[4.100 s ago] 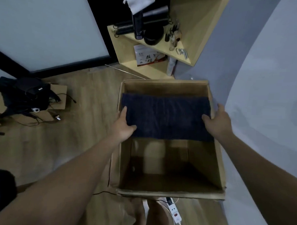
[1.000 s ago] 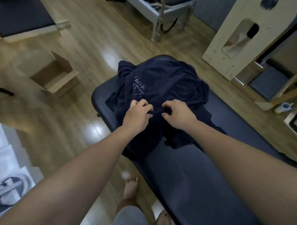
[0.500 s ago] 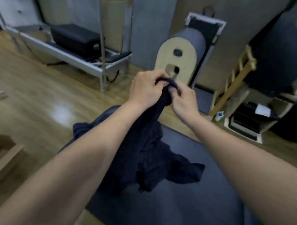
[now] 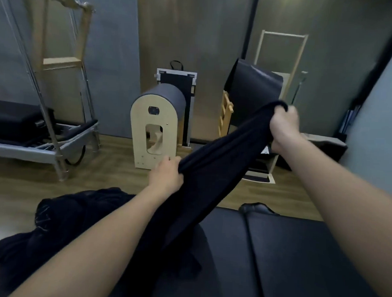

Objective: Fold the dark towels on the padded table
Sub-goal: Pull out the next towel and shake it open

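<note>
A dark navy towel [image 4: 221, 158] is stretched in the air between my two hands above the padded table [image 4: 298, 258]. My right hand [image 4: 283, 127] grips its upper end, raised high on the right. My left hand [image 4: 165, 175] grips the towel's edge lower down, near the middle. The rest of the towel hangs down to the table. A heap of more dark towels [image 4: 61, 223] lies crumpled on the table's left end, partly hidden behind my left forearm.
Beyond the table stand a wooden arch-shaped barrel [image 4: 155, 131], a metal-framed exercise bed [image 4: 42, 140] at the left, a dark padded ladder unit [image 4: 252, 94] and a wooden frame [image 4: 280, 51] against the wall. The floor between them is wood.
My hands were together on one bunched corner half a second ago. They have drawn apart, the right up and right, the left down, and the towel is stretched between them.
</note>
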A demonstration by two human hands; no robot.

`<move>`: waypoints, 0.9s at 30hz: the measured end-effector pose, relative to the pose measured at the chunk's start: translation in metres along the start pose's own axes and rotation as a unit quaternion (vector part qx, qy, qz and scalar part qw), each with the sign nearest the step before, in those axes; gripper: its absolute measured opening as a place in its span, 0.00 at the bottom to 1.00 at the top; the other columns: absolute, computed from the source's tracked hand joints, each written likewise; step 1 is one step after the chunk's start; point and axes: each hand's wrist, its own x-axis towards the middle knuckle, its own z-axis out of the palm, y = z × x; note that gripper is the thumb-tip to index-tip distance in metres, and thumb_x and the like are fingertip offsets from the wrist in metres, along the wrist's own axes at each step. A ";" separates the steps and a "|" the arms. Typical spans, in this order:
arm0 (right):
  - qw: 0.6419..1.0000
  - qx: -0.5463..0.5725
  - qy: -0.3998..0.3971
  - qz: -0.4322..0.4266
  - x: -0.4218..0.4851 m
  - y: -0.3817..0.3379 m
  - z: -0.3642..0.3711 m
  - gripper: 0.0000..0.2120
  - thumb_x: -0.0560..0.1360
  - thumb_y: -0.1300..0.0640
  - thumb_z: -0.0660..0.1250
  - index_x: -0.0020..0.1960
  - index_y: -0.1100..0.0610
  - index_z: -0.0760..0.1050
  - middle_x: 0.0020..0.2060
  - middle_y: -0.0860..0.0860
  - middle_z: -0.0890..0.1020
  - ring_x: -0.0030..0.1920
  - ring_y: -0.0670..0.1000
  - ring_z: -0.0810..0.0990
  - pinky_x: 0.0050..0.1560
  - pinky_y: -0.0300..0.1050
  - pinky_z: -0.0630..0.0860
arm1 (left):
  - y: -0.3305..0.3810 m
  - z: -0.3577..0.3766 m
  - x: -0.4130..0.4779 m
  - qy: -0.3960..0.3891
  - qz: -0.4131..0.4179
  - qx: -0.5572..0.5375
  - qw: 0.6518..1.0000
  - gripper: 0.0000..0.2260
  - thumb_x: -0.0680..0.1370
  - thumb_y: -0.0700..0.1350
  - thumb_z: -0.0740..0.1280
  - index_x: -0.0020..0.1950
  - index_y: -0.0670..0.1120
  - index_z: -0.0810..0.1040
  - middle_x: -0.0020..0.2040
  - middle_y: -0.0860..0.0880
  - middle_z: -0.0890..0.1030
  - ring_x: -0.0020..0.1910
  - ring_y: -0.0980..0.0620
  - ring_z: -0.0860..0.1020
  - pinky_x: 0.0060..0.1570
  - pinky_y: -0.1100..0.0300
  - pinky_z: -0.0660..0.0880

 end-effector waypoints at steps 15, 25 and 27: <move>0.880 0.424 -0.156 0.151 0.056 0.012 -0.248 0.09 0.76 0.54 0.68 0.52 0.60 0.80 0.48 0.56 0.86 0.50 0.56 0.85 0.58 0.50 0.80 | 0.226 -0.022 -0.009 0.323 -0.126 -0.018 0.938 0.19 0.75 0.53 0.66 0.61 0.43 0.72 0.62 0.41 0.74 0.62 0.38 0.72 0.59 0.45 0.70; 0.797 0.291 -0.197 0.491 -0.099 0.247 -0.271 0.15 0.80 0.53 0.66 0.63 0.61 0.74 0.56 0.61 0.81 0.59 0.60 0.79 0.65 0.56 0.74 | 0.282 0.253 -0.219 -0.239 -0.456 -0.706 0.486 0.29 0.79 0.64 0.54 0.64 0.44 0.78 0.55 0.42 0.84 0.58 0.40 0.79 0.53 0.46 0.75; 0.797 0.276 -0.198 0.499 -0.112 0.255 -0.278 0.15 0.78 0.53 0.67 0.60 0.60 0.76 0.55 0.60 0.82 0.59 0.59 0.79 0.67 0.58 0.72 | 0.277 0.256 -0.215 -0.106 -0.455 -0.781 0.415 0.23 0.79 0.56 0.59 0.67 0.43 0.76 0.58 0.40 0.82 0.58 0.40 0.79 0.56 0.47 0.76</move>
